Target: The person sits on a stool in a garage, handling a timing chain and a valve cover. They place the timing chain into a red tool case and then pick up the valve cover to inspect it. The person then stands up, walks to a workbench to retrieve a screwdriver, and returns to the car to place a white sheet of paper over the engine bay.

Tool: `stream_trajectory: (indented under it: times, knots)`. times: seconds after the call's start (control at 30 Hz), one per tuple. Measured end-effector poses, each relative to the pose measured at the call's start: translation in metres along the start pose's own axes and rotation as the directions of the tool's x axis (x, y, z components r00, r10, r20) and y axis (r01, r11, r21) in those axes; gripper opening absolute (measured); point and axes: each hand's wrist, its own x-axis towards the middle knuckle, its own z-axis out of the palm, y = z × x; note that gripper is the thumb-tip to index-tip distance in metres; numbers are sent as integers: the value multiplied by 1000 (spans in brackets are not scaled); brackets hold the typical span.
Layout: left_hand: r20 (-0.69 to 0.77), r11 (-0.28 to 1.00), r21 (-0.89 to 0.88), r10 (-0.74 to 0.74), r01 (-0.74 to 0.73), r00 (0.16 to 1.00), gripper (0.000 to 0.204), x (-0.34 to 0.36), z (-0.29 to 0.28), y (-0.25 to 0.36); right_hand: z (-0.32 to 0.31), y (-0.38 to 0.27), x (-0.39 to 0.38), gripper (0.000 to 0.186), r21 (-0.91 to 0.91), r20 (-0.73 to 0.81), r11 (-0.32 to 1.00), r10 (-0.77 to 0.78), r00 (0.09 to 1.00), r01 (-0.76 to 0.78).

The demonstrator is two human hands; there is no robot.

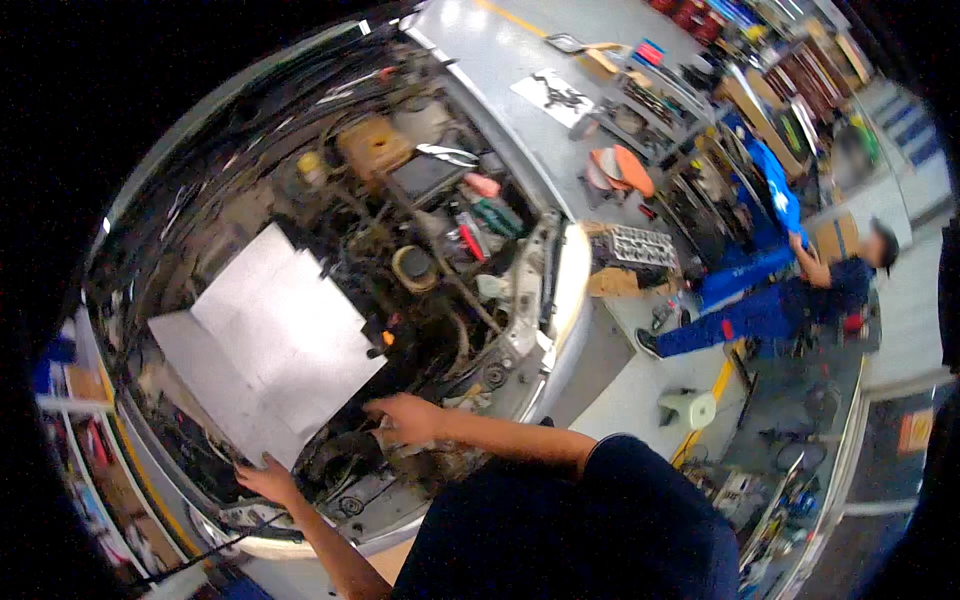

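A bent, silvery-white sheet panel (285,330) lies tilted over the left part of an open engine bay. My left hand (270,484) is at the panel's lowest corner, thumb on one side of its edge and fingers on the other. Right of that corner, my right hand (405,418) reaches low over the engine's front, fingers stretched out leftward and apart from the panel. I see nothing in it, though its fingertips are against dark parts. A round-capped reservoir (415,268) and an orange-tipped part (388,339) sit close by.
Pliers (447,155), a red-handled tool (470,238) and a pink cloth (482,185) lie on the bay's right side. Beyond the fender stand a cylinder head (643,246), a cluttered parts cart (650,110) and a white stool (688,408). A co-worker (800,300) stands at the right.
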Motion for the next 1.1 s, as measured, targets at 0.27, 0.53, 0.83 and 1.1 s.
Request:
stream_trajectory:
  times: [0.27, 0.53, 0.83, 1.1]
  knots:
    - [240, 949, -213, 280, -231, 930, 69, -170, -50, 83, -42, 70, -255, 43, 75, -225, 966, 260, 939, -249]
    - [371, 830, -396, 536, -393, 759, 75, -296, -63, 151, -69, 111, -336, 36, 215, -346, 937, 336, 876, -274]
    - [555, 930, -264, 365, -258, 747, 87, -312, -88, 160, -102, 141, -428, 34, 323, -397, 907, 388, 831, -269]
    - [495, 934, -276, 339, -225, 800, 77, -365, -117, 152, -112, 170, -479, 33, 427, -278, 834, 489, 827, -350]
